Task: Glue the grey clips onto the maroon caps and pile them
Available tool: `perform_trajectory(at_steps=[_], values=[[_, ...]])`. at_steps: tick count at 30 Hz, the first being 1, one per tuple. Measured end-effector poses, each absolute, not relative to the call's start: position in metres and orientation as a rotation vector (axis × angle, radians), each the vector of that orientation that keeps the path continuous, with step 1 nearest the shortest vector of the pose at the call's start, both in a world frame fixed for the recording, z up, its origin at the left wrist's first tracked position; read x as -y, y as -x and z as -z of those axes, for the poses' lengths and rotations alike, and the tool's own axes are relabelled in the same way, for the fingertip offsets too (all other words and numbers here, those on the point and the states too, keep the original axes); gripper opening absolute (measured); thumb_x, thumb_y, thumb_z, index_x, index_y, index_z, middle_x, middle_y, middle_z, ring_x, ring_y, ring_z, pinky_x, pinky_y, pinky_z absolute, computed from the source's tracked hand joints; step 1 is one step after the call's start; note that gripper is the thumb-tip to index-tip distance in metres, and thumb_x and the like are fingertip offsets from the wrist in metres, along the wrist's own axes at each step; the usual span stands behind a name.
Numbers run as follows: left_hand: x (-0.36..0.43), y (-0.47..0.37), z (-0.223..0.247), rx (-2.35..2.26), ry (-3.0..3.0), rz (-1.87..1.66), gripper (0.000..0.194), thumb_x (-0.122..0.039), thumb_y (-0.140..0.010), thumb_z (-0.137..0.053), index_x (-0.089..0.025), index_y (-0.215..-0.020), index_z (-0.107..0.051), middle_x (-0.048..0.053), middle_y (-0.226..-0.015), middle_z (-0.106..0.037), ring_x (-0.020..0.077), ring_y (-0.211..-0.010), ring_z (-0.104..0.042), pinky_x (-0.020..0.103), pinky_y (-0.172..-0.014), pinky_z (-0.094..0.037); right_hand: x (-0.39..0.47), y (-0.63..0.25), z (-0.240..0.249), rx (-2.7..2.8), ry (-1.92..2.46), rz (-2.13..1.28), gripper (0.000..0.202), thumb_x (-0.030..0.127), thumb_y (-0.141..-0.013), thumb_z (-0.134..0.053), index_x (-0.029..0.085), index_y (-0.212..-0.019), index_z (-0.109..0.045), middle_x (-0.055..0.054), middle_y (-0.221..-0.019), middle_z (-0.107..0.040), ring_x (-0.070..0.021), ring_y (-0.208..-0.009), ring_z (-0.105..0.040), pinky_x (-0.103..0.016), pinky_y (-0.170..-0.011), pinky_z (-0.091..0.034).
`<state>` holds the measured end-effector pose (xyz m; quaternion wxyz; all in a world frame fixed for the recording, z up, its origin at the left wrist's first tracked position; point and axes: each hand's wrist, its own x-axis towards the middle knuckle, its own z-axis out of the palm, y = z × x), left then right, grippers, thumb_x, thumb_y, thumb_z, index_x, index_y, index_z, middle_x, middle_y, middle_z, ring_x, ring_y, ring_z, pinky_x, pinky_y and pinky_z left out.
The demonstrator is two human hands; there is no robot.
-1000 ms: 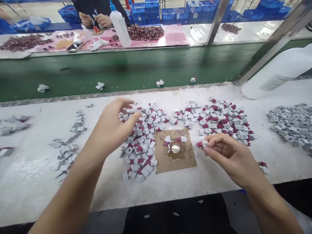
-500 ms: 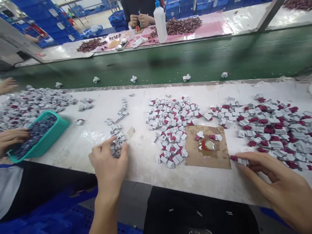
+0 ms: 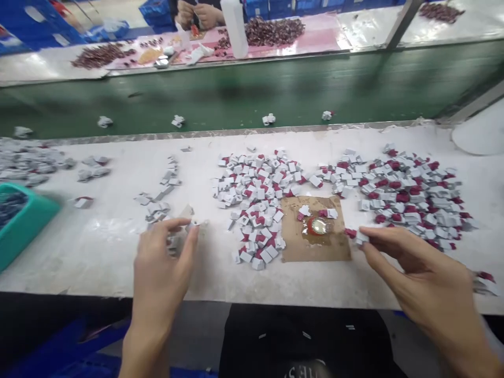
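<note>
My right hand (image 3: 417,278) pinches a small grey-and-maroon plastic part (image 3: 361,238) between thumb and fingertips, its maroon end pointing left. This part hovers just off the right edge of a brown cardboard piece (image 3: 295,247). On the cardboard sits a puddle of clear liquid (image 3: 318,226) with a red-rimmed round spot, and two grey-and-maroon parts (image 3: 327,213) lie behind it. My left hand (image 3: 163,262) has thumb and index finger nearly together at a small light-grey piece (image 3: 194,223). Loose grey pieces (image 3: 156,211) lie beneath and behind that hand, partly hidden by it.
Piles of grey-and-maroon parts (image 3: 255,184) flank the cardboard, with a larger heap (image 3: 409,194) at right. A teal basket (image 3: 35,215) stands at far left. Behind the table runs a green conveyor (image 3: 220,97) carrying spaced parts. Across it, a person's hands (image 3: 200,14) work near a white bottle (image 3: 235,31).
The view has shifted, so the table contents sit further left. My left thumb and index finger have come together at a grey piece. My right hand still holds its part near the cardboard.
</note>
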<state>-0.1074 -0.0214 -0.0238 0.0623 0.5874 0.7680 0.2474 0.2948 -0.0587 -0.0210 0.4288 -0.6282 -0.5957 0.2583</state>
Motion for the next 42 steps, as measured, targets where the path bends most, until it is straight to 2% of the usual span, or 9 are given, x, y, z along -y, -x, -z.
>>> perform_trajectory(at_steps=[3,7,13,17,22,26,31,35,42], values=[[0.021,0.083,0.029,-2.111,-1.689,-0.807,0.027,-0.051,-0.106,-0.074,-0.031,-0.124,-0.076,0.004,-0.104,-0.079,0.0293,-0.091,-0.075,0.044,-0.085,-0.063,0.05,-0.278,0.018,1.473,1.497,-0.722,0.021,0.027,-0.111,-0.082,0.039,-0.127,-0.089,0.0,-0.121,-0.088,-0.0222,-0.109,-0.084,-0.036,-0.097,-0.072],[0.023,0.067,0.034,-2.002,-1.8,-0.795,0.026,-0.044,-0.107,-0.074,-0.031,-0.128,-0.08,0.002,-0.097,-0.076,0.0261,-0.084,-0.073,0.042,-0.088,-0.063,0.042,-0.268,0.015,1.515,1.48,-0.743,0.02,0.026,-0.114,-0.079,0.036,-0.128,-0.089,-0.001,-0.125,-0.089,-0.0247,-0.116,-0.085,-0.04,-0.099,-0.071],[0.031,0.08,0.032,-2.006,-1.968,-0.776,0.021,-0.027,-0.107,-0.069,-0.03,-0.123,-0.082,0.007,-0.127,-0.079,0.0286,-0.105,-0.079,0.044,-0.096,-0.067,0.041,-0.263,0.013,1.57,1.436,-0.712,0.02,0.022,-0.114,-0.077,0.034,-0.127,-0.086,0.0,-0.124,-0.089,-0.0218,-0.112,-0.085,-0.038,-0.098,-0.071],[0.04,0.083,0.036,-1.954,-2.115,-0.809,0.03,-0.023,-0.111,-0.058,-0.027,-0.124,-0.085,0.01,-0.129,-0.077,0.0322,-0.127,-0.078,0.046,-0.108,-0.065,0.042,-0.263,0.014,1.672,1.432,-0.635,0.023,0.016,-0.113,-0.075,0.031,-0.127,-0.085,0.001,-0.119,-0.089,-0.0192,-0.109,-0.085,-0.033,-0.094,-0.069],[0.047,0.074,0.033,-2.135,-1.798,-0.805,0.03,-0.037,-0.107,-0.066,-0.025,-0.13,-0.082,0.009,-0.122,-0.077,0.0278,-0.1,-0.077,0.043,-0.089,-0.066,0.044,-0.264,0.016,1.701,1.432,-0.596,0.022,0.017,-0.114,-0.075,0.031,-0.128,-0.084,0.0,-0.123,-0.089,-0.0186,-0.113,-0.085,-0.032,-0.1,-0.068],[0.04,0.07,0.029,-2.222,-1.702,-0.751,0.035,-0.057,-0.102,-0.07,-0.024,-0.107,-0.081,0.011,-0.106,-0.076,0.0353,-0.105,-0.073,0.053,-0.099,-0.063,0.044,-0.264,0.018,1.717,1.418,-0.574,0.021,0.019,-0.114,-0.075,0.032,-0.128,-0.084,0.0,-0.126,-0.089,-0.0195,-0.114,-0.086,-0.032,-0.1,-0.067],[0.038,0.079,0.025,-2.133,-1.558,-0.708,0.032,-0.057,-0.099,-0.075,-0.027,-0.109,-0.081,0.007,-0.102,-0.079,0.0309,-0.093,-0.074,0.047,-0.086,-0.065,0.044,-0.266,0.016,1.644,1.417,-0.631,0.02,0.025,-0.114,-0.077,0.037,-0.127,-0.087,0.002,-0.121,-0.088,-0.0179,-0.11,-0.085,-0.029,-0.095,-0.066],[0.036,0.076,0.019,-2.074,-1.37,-0.962,0.035,-0.056,-0.092,-0.089,-0.027,-0.111,-0.082,0.005,-0.098,-0.081,0.0271,-0.088,-0.078,0.04,-0.081,-0.067,0.04,-0.266,0.01,1.437,1.411,-0.799,0.021,0.033,-0.112,-0.083,0.043,-0.128,-0.092,0.003,-0.117,-0.089,-0.0173,-0.104,-0.086,-0.024,-0.084,-0.069],[0.001,0.004,-0.02,-1.293,-1.274,-1.149,0.017,-0.038,-0.1,-0.094,-0.026,-0.111,-0.088,0.006,-0.111,-0.089,0.025,-0.103,-0.089,0.034,-0.091,-0.075,0.023,-0.25,-0.005,1.202,1.124,-1.141,0.021,0.034,-0.114,-0.083,0.043,-0.13,-0.093,0.0,-0.126,-0.092,-0.0212,-0.121,-0.088,-0.028,-0.101,-0.075]])
